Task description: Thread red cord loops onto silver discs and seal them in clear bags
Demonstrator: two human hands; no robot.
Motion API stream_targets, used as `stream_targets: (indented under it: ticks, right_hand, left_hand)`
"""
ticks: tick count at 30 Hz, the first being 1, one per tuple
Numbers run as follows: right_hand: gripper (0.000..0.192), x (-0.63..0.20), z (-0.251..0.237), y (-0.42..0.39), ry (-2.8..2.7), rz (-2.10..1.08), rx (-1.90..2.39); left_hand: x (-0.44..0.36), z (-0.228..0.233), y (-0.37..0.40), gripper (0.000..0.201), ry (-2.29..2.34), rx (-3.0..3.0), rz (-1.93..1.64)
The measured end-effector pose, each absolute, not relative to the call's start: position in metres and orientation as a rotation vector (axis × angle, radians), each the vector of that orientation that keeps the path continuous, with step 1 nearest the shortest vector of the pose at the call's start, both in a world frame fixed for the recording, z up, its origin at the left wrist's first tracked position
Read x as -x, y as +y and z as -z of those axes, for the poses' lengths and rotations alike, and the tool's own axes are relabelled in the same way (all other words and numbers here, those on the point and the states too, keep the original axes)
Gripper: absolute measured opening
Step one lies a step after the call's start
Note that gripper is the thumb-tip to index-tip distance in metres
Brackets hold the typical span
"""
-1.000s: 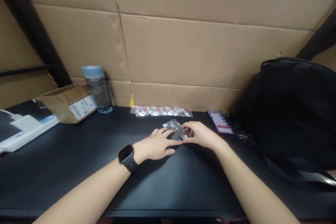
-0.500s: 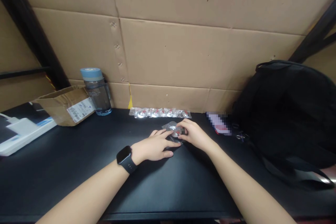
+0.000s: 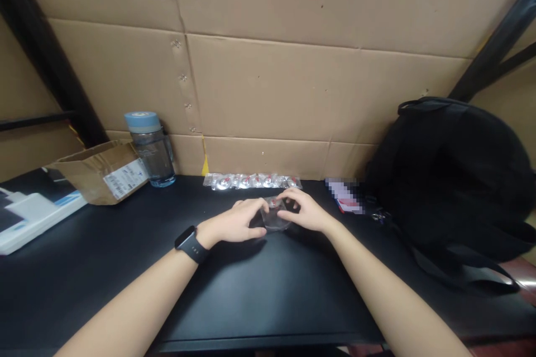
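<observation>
A small clear plastic bag (image 3: 276, 223) lies on the black tabletop between my hands. Near its far end shows a round silvery piece with a red mark (image 3: 273, 203), partly covered by fingers. My left hand (image 3: 240, 220), below a black watch (image 3: 191, 244), touches the bag's left edge with bent fingers; its thumb is spread away. On the bag's right side, my right hand (image 3: 304, 210) curves its fingers and thumb round the far corner. Just beyond lies a row of several similar bagged silvery discs with red marks (image 3: 247, 181).
At the left stand a blue-lidded water bottle (image 3: 153, 150), a labelled brown paper bag (image 3: 96, 173) and a white power strip with a charger (image 3: 37, 217). A black backpack (image 3: 452, 189) sits at the right, beside a blurred flat item (image 3: 345, 196). Cardboard (image 3: 272, 89) walls the back.
My left hand has drawn back to the left, its fingers now bent rather than stretched across the bag. More of the bag's near part shows. The view has shifted slightly.
</observation>
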State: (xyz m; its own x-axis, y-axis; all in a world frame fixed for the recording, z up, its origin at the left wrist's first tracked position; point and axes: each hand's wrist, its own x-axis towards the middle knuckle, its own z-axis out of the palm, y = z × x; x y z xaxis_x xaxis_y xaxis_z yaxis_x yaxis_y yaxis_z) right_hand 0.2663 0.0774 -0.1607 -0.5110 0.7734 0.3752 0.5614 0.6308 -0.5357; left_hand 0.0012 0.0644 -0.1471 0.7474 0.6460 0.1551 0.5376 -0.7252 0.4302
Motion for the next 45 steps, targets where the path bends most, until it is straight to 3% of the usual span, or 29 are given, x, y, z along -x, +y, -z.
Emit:
stream_targets:
  ticks: [1,4,8,13,18,24,30,34,40,45]
  right_hand:
    - [0.02,-0.271,0.159,0.078,-2.245,-0.472,1.028]
    - [0.029,-0.281,0.159,0.08,-2.264,-0.409,1.027]
    - [0.029,-0.281,0.171,0.085,-2.344,-0.375,1.067]
    - [0.012,-0.28,0.18,0.09,-2.302,-0.344,1.092]
    - [0.008,-0.285,0.181,0.091,-2.264,-0.354,1.126]
    - [0.005,-0.287,0.184,0.091,-2.15,-0.478,1.199]
    - [0.026,-0.276,0.188,0.093,-2.039,-0.374,1.32]
    - [0.007,-0.267,0.185,0.09,-1.979,-0.163,1.306]
    - [0.026,-0.249,0.173,0.077,-2.29,-0.097,1.074]
    - [0.026,-0.242,0.18,0.08,-2.328,-0.116,1.176]
  left_hand:
    - [-0.001,0.148,0.067,0.05,0.938,-2.584,-0.483]
    - [-0.002,0.158,0.076,0.059,0.98,-2.643,-0.575]
    - [-0.006,0.175,0.087,0.042,1.028,-2.674,-0.564]
    - [-0.008,0.18,0.09,0.03,1.068,-2.702,-0.61]
    - [-0.011,0.179,0.087,0.018,1.11,-2.658,-0.658]
    - [-0.02,0.178,0.083,0.019,1.363,-2.458,-0.729]
    - [-0.028,0.181,0.083,0.025,1.682,-2.238,-0.812]
    - [-0.03,0.182,0.087,0.036,1.752,-2.271,-0.85]
    - [-0.029,0.182,0.09,0.039,1.815,-2.319,-0.823]
    - [-0.023,0.183,0.098,0.03,1.815,-2.376,-0.878]
